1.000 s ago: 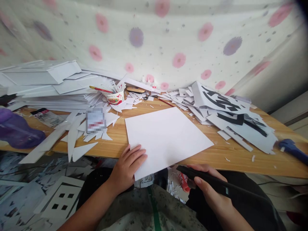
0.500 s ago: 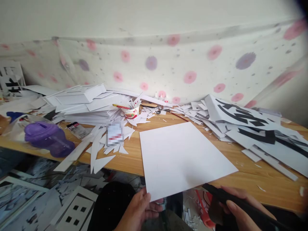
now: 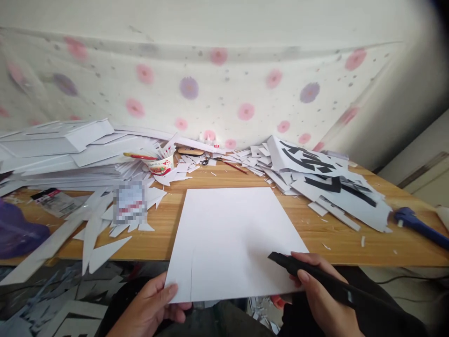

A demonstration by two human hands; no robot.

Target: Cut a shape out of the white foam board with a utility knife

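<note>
Overhanging the table [image 3: 336,236], sheet [image 3: 231,234] sits in left grip [image 3: 151,310].

- My left hand [image 3: 150,306] pinches the near left corner of the sheet [image 3: 228,234], thumb on top.
- The sheet lies flat on the table [image 3: 351,241], with its near edge hanging over the rim.
- My right hand [image 3: 322,302] grips a black tool [image 3: 312,274], tip over the sheet's near right part.
- A thin line runs up from the near edge, beside my thumb.
- Behind: scraps [image 3: 105,220] and a cup [image 3: 160,165]. Far right: a blue tool [image 3: 417,224].
</note>
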